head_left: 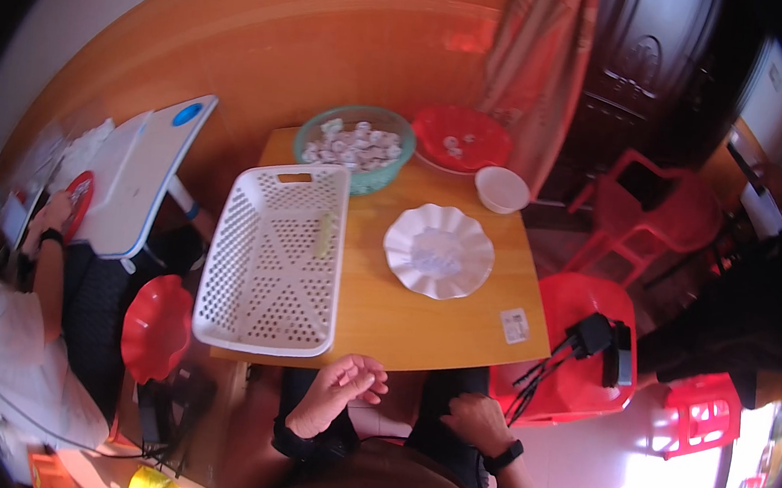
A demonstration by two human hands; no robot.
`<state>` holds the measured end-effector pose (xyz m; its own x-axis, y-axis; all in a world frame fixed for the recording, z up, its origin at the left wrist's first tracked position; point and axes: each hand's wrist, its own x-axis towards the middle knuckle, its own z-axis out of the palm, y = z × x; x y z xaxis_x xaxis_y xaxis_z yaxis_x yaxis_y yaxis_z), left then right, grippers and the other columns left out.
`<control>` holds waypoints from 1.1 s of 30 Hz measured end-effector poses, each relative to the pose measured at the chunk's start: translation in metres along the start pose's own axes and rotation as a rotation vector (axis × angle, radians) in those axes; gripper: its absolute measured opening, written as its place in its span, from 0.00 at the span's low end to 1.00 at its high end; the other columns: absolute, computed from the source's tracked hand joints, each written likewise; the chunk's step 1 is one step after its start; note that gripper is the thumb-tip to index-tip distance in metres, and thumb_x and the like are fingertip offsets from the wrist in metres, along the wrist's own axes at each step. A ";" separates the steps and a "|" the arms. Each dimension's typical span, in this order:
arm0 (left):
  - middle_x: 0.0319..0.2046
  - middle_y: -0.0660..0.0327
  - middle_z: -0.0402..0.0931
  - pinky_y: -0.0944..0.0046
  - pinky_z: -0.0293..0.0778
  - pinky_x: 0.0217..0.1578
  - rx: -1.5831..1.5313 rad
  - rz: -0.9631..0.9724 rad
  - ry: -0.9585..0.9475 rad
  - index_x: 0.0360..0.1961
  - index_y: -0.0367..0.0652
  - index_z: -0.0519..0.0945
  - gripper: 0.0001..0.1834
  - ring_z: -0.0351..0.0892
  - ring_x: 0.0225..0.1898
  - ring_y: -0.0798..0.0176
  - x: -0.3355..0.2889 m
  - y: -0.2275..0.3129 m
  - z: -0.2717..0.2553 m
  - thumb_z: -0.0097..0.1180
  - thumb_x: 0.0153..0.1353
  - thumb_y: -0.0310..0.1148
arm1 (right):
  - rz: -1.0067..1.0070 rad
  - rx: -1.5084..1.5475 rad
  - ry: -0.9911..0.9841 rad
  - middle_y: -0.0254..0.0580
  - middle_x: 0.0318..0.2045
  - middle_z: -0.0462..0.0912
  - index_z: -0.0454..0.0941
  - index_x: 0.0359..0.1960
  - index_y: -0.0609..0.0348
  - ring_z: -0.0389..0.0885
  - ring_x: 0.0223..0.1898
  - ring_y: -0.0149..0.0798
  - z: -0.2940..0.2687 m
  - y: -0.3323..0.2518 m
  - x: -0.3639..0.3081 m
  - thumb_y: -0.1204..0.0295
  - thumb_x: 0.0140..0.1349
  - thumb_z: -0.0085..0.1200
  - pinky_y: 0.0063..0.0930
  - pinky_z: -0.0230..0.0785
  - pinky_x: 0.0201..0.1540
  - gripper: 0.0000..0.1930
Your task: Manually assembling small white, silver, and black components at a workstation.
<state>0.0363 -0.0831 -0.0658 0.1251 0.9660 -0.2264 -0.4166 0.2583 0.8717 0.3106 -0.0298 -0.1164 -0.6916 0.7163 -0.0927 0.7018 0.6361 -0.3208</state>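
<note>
My left hand point(339, 395) hovers just off the table's near edge, palm turned inward, its fingers loosely bent and apart with nothing between them. Over my right thigh rests my right hand point(479, 423), fingers curled in; no object shows in it. Closest to the left hand is a white perforated plastic basket point(266, 312) on the left of the wooden table point(382, 333). A pale yellow-green strip point(324, 237) shows along its right inner side. Right of it stands a white wavy-rimmed bowl point(475, 269) with small translucent pieces at the bottom.
Behind stand a teal bowl point(387, 183) full of small whitish pieces, a red basin point(486, 140) holding a few, and a small white bowl point(502, 191). A red stool point(584, 295) with black cables point(538, 376) is at right. Another person point(16, 321) sits left, by a white table point(146, 192).
</note>
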 end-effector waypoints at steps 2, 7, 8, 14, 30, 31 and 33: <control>0.41 0.58 0.74 0.64 0.75 0.43 0.044 -0.040 0.013 0.45 0.37 0.72 0.09 0.77 0.42 0.63 -0.022 0.010 -0.006 0.48 0.66 0.29 | -0.005 0.004 -0.001 0.44 0.25 0.78 0.77 0.22 0.57 0.79 0.31 0.47 0.005 0.004 -0.002 0.61 0.47 0.61 0.40 0.71 0.33 0.13; 0.39 0.57 0.75 0.63 0.76 0.41 0.124 0.126 0.408 0.44 0.38 0.73 0.09 0.78 0.41 0.62 -0.072 0.018 -0.035 0.49 0.65 0.29 | 0.013 0.035 0.047 0.44 0.20 0.77 0.75 0.18 0.56 0.78 0.25 0.49 0.007 0.004 0.012 0.59 0.47 0.62 0.41 0.70 0.27 0.15; 0.38 0.58 0.75 0.65 0.76 0.39 0.077 0.189 0.547 0.43 0.38 0.73 0.08 0.78 0.39 0.64 -0.082 0.016 -0.037 0.50 0.65 0.29 | 0.005 0.040 0.040 0.44 0.20 0.77 0.75 0.18 0.56 0.78 0.25 0.49 0.011 0.003 0.012 0.59 0.47 0.62 0.41 0.70 0.27 0.15; 0.32 0.63 0.75 0.70 0.73 0.32 0.079 0.542 0.882 0.41 0.40 0.73 0.08 0.75 0.32 0.71 -0.086 0.032 -0.040 0.53 0.63 0.30 | 0.003 -0.007 0.006 0.45 0.20 0.78 0.77 0.21 0.56 0.79 0.25 0.49 0.008 0.001 0.021 0.59 0.49 0.61 0.40 0.71 0.27 0.14; 0.35 0.57 0.74 0.62 0.74 0.24 1.208 0.671 0.756 0.37 0.43 0.78 0.14 0.79 0.27 0.57 -0.047 0.049 -0.071 0.62 0.47 0.22 | -0.014 0.365 0.061 0.41 0.24 0.78 0.76 0.26 0.57 0.78 0.27 0.45 -0.071 -0.056 0.020 0.69 0.53 0.59 0.35 0.71 0.29 0.07; 0.33 0.57 0.74 0.61 0.74 0.25 1.227 0.690 0.807 0.35 0.43 0.78 0.13 0.79 0.27 0.56 -0.048 0.046 -0.075 0.62 0.46 0.21 | -0.060 0.382 0.066 0.40 0.24 0.77 0.76 0.26 0.58 0.78 0.28 0.44 -0.074 -0.061 0.026 0.69 0.53 0.58 0.34 0.71 0.30 0.07; 0.31 0.57 0.74 0.60 0.74 0.25 1.244 0.701 0.855 0.33 0.42 0.78 0.12 0.79 0.28 0.55 -0.055 0.046 -0.081 0.62 0.46 0.21 | -0.096 0.353 0.057 0.41 0.24 0.78 0.77 0.27 0.59 0.79 0.28 0.43 -0.075 -0.065 0.036 0.70 0.53 0.59 0.33 0.71 0.30 0.06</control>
<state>-0.0626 -0.1232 -0.0484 -0.4354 0.7192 0.5414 0.8020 0.0368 0.5961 0.2522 -0.0239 -0.0284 -0.7339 0.6793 0.0028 0.5253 0.5701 -0.6317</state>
